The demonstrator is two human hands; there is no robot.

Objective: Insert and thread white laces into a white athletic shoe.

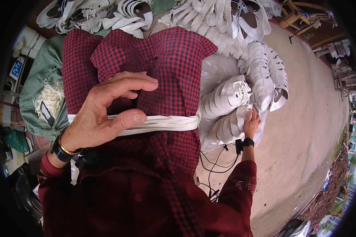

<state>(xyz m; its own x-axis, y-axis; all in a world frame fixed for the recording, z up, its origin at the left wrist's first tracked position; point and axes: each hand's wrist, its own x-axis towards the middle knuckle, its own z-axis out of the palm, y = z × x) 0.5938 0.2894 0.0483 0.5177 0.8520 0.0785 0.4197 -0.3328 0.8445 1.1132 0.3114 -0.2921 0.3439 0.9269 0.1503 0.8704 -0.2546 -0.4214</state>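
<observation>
My left hand [103,104] hovers over my lap with thumb and fingers apart and nothing between them. Beneath it, a bundle of flat white shoelaces [162,124] lies across the red-and-black checked apron [174,75] on my lap. To the right, my right hand [252,123] has its fingers bent round the near end of a nested stack of white shoe uppers [226,128]; its grip is partly hidden. Just beyond lies another stack of uppers [222,98], with loose laces [241,90] at its end.
More white uppers [261,75] lie in curved rows and heaps at the far side, on plastic sheeting [217,67]. At left, a green sack [47,93] holds tangled white laces [51,96]. Black cables [213,168] hang beside my right forearm. Concrete floor [300,118] stretches to the right.
</observation>
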